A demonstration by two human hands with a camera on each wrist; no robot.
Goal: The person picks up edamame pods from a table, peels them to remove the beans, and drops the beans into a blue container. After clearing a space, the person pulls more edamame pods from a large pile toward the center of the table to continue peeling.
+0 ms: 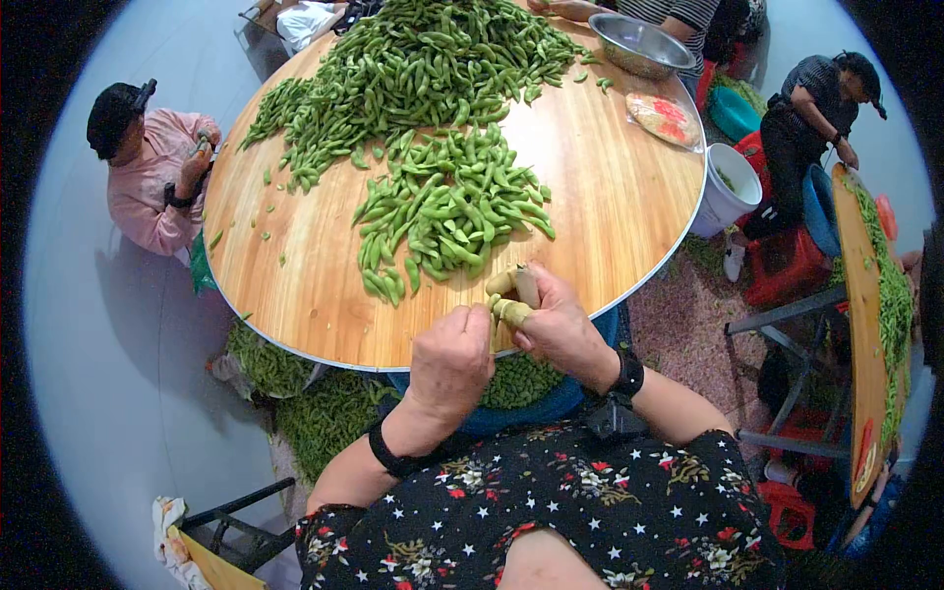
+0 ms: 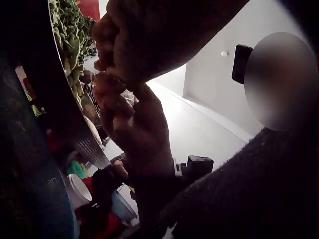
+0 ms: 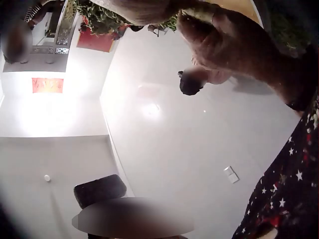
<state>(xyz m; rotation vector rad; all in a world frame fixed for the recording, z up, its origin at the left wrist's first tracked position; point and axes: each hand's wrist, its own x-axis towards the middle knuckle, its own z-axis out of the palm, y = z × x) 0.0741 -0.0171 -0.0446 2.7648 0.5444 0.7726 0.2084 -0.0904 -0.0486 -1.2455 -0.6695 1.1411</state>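
Observation:
In the head view, the left hand [image 1: 450,359] and right hand [image 1: 565,329] meet over the table's near edge, fingertips almost touching. A small green pod [image 1: 494,302] is pinched between them, partly covered by the fingers. Pale tan covers wrap some of the right hand's digits. Just beyond lies a loose pile of green pods [image 1: 452,202], with a bigger heap [image 1: 423,59] behind it. Both wrist views show the left hand [image 2: 144,45] [image 3: 229,45] and right hand [image 2: 137,119] [image 3: 139,10] close together; the pod is not clear there.
The round wooden table [image 1: 615,197] bears a metal bowl [image 1: 641,45] and a plastic-wrapped packet [image 1: 664,118]. A white bucket [image 1: 728,187] stands at its right. Below the hands is a blue container [image 1: 511,418] of green beans. People sit left and right; pods lie on the floor.

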